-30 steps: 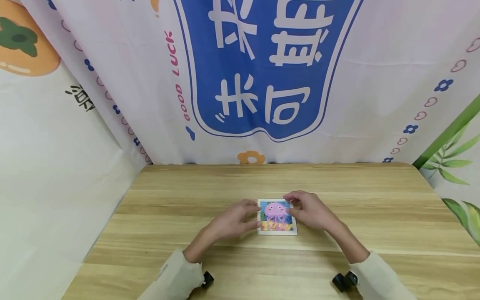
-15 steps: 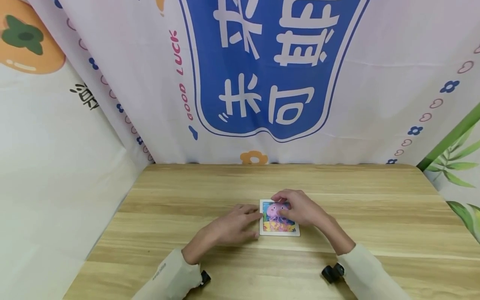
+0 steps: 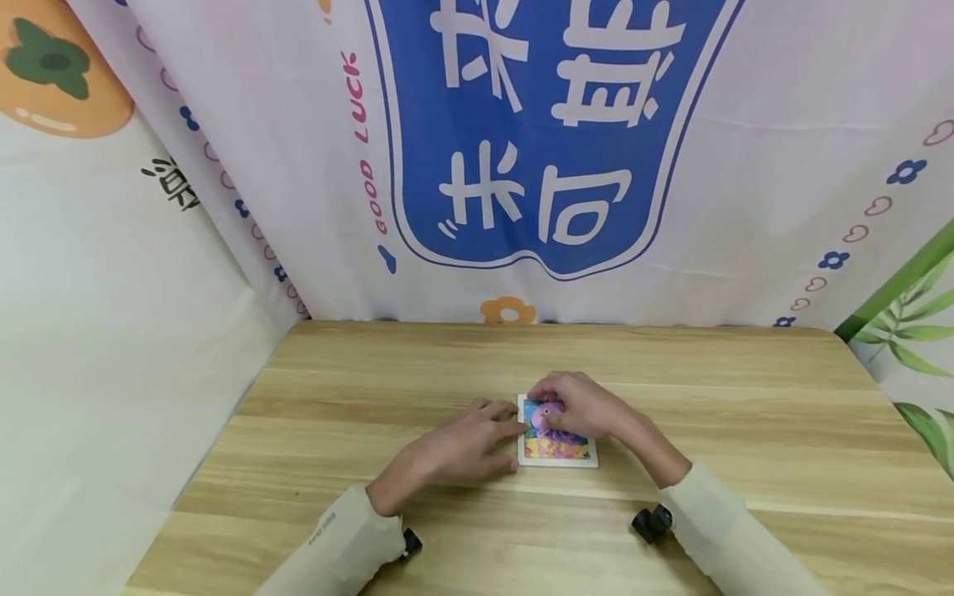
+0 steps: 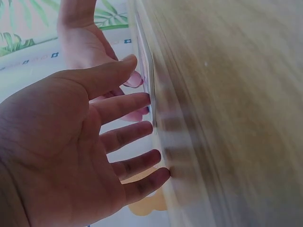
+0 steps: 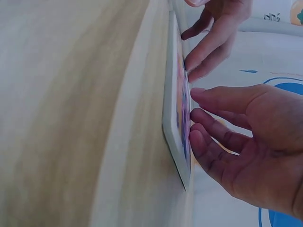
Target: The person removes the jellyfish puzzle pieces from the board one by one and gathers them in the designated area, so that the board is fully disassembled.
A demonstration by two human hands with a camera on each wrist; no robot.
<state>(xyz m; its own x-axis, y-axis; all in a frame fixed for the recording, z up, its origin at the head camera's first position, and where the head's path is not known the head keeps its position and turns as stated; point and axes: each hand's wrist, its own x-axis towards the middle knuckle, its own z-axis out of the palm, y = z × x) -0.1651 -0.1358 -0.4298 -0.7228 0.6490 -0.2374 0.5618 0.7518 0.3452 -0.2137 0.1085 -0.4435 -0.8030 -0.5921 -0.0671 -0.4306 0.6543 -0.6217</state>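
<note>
A small square picture board [image 3: 557,448] with a white frame lies flat on the wooden table. Its picture shows a pink sea creature with round eyes over blue and yellow. My left hand [image 3: 464,447] is at the board's left side, its index finger over the frame and its thumb by the lower left corner. In the left wrist view the left fingers [image 4: 124,137] are spread and nearly straight. My right hand [image 3: 585,405] reaches over the upper part of the board and covers some of the picture. Its thumb and fingertips [image 5: 198,137] touch the board's face, slightly bent.
The wooden table [image 3: 358,372] extends around the board on all sides. Behind it hangs a printed cloth [image 3: 745,207] with a blue emblem. A black wrist device [image 3: 652,524] sits below the right sleeve, and another black device [image 3: 411,544] by the left sleeve.
My right hand has moved left across the picture from the board's right edge. The left fingers have shifted slightly at the left edge. The board stays on about the same spot.
</note>
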